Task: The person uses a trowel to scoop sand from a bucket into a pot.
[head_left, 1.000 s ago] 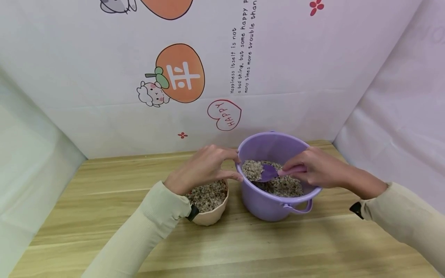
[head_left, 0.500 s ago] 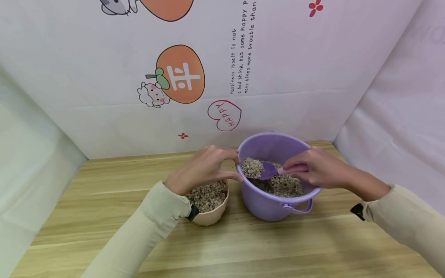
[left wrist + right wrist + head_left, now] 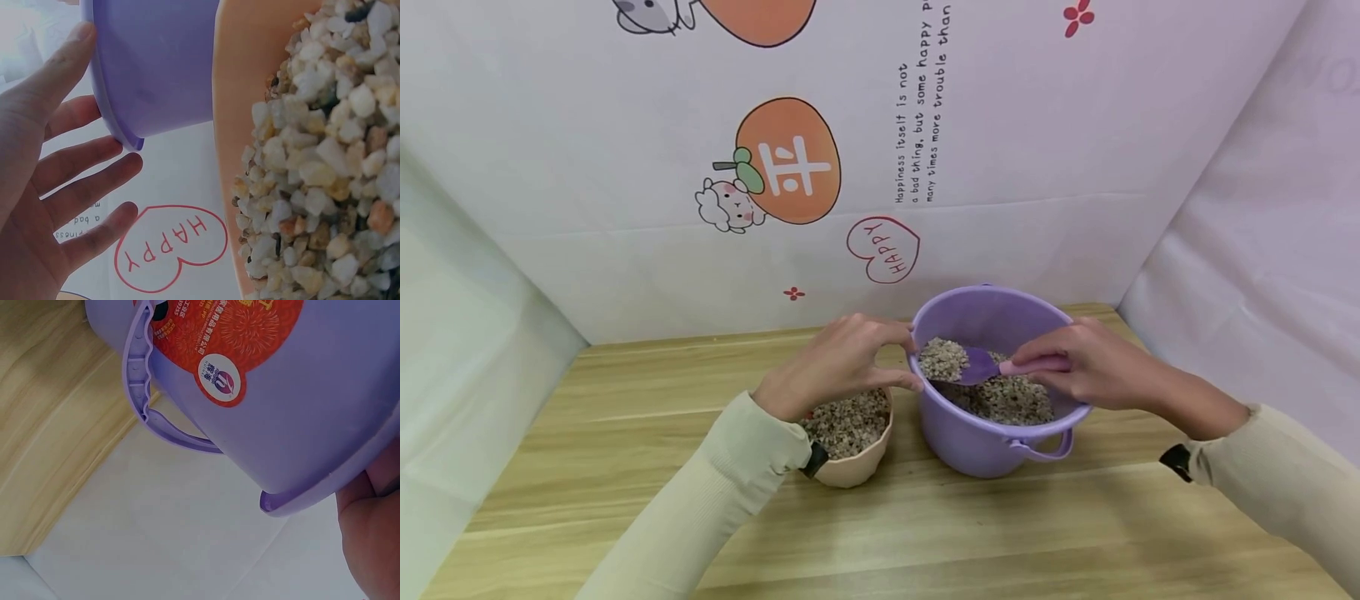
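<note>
My right hand point(image 3: 1086, 367) grips the pink handle of a small purple shovel point(image 3: 979, 367). Pale gravel heaps on its blade, inside the mouth of a purple bucket point(image 3: 977, 450). More gravel point(image 3: 1011, 404) covers the bucket's bottom. With fingers spread, my left hand point(image 3: 842, 362) touches the bucket's left rim, thumb and index finger apart along it; in the left wrist view the other fingers point(image 3: 97, 175) reach out straight. Below that hand stands a peach-coloured pot point(image 3: 853, 468) filled with gravel point(image 3: 325, 169), partly hidden by the wrist. The shovel is hidden in the right wrist view.
Everything stands on a wood-grain table point(image 3: 865, 542). A white printed sheet point(image 3: 1000, 167) rises behind the bucket, and white sheeting also closes off both sides. The bucket's handle point(image 3: 140, 381) hangs down on the near side, by a red label point(image 3: 231, 337).
The loaded shovel has risen slightly and its handle has shifted a little right with my right hand. My left hand stays at the bucket rim.
</note>
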The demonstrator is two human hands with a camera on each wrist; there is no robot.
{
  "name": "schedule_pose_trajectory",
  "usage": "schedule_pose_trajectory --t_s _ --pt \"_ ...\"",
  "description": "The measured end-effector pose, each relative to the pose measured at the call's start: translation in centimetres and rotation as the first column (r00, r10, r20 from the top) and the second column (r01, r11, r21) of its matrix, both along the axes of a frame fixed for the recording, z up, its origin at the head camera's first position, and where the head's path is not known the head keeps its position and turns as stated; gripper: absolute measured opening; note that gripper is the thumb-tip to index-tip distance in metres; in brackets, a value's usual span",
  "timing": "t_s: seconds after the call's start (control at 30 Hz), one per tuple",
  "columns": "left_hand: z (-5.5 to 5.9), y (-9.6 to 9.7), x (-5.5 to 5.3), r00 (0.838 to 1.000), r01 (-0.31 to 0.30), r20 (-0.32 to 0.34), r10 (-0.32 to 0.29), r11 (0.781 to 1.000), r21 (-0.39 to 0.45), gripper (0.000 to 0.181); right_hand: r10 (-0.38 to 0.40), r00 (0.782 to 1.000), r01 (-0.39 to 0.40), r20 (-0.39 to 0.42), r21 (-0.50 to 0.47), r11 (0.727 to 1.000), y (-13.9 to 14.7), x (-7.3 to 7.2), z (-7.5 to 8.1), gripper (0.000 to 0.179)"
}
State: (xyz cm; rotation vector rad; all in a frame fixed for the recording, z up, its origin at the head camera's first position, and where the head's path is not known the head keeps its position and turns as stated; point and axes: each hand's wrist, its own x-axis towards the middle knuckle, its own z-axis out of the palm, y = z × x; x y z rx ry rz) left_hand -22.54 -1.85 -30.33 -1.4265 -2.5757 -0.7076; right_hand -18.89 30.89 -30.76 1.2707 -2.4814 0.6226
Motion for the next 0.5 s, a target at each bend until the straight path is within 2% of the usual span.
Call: schedule_pose_trajectory --t_s 0.27,0.5 --pt "-0.06 -0.03 0.01 1.0 -0.008 0.008 0.008 1.0 0.002 0.03 0.037 0.999 -0.037 -0.005 -0.05 0.998 0.13 0.17 0.09 0.024" --pt "-0.02 0.03 0.08 0.999 -0.027 0.026 0.028 1.0 -0.005 0.033 0.022 0.997 -0.026 -0.078 -0.044 0.999 0.51 0.09 0.38 0.027"
